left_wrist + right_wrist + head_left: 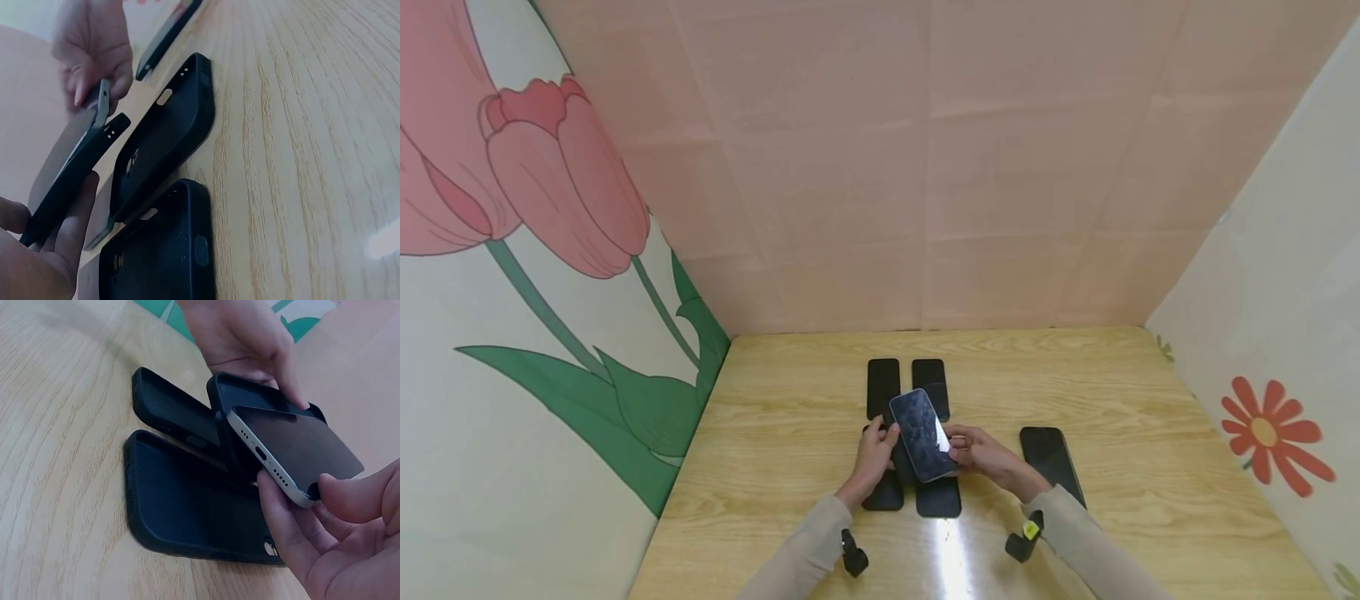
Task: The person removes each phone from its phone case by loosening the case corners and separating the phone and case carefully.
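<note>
My left hand (pixel 872 454) grips a black phone case (pixel 240 394) above the table, thumb along one side and fingers beneath. A smartphone (pixel 920 433) with a dark glass screen and a pale metal edge lies tilted over this case. Its far end meets the case, while the port end stands raised out of it in the right wrist view. My right hand (pixel 988 457) pinches that raised end, thumb on the screen and fingers underneath. Below them, two more black phone cases (pixel 187 494) (pixel 165 137) lie on the table, hollow side up.
Two dark phone-shaped things (pixel 883 387) (pixel 931 385) lie side by side beyond the hands. Another (pixel 1051 458) lies to the right, near the right forearm. Walls stand behind and on both sides of the wooden table (pixel 775 450).
</note>
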Tool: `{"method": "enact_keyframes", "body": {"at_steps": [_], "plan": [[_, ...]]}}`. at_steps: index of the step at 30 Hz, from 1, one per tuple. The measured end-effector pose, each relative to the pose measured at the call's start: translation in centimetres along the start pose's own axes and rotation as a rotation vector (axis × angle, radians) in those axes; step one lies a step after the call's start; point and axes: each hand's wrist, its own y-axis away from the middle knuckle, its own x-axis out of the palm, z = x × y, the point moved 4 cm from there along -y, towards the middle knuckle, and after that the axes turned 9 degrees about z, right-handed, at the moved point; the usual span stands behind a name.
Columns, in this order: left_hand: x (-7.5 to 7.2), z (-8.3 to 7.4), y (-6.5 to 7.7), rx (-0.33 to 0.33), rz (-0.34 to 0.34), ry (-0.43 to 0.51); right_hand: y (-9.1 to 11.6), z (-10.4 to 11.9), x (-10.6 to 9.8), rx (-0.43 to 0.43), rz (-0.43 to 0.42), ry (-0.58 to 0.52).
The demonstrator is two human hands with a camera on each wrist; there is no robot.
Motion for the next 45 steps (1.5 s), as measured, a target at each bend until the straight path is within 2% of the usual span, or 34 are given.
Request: {"method": "enact_keyframes", "body": {"at_steps": [3, 12, 19, 23, 29, 36, 42, 45], "plan": [[-0.2, 0.6, -0.2, -0.009, -0.014, -0.011, 0.1, -0.2, -0.1, -0.018, 0.003, -0.024], [-0.1, 0.8, -0.2, -0.018, -0.012, 0.005, 0.5, -0.4, -0.9, -0.009, -0.052, -0.038], [-0.1, 0.9, -0.3, -0.003, -0.008, 0.045, 0.9, -0.2, -1.5, -0.039, -0.020, -0.049], [-0.1, 1.0, -0.3, -0.020, -0.005, 0.025, 1.1, 0.3, -2.0, -0.049, -0.026, -0.038], [-0.2, 0.8, -0.2, -0.040, -0.011, -0.003, 1.3, 1.1, -2.9, -0.011, -0.110, 0.008], [-0.2, 0.8, -0.2, -0.047, -0.003, 0.004, 1.6, 2.0, -3.4, -0.053, -0.173, 0.038], [-0.2, 1.1, -0.1, -0.056, -0.020, -0.017, 1.7, 1.8, -4.4, -0.044, -0.273, 0.057], [0.0, 0.4, 0.3, -0.044, -0.027, -0.028, 1.6, 1.7, -5.0, -0.038, -0.324, 0.065]]}}
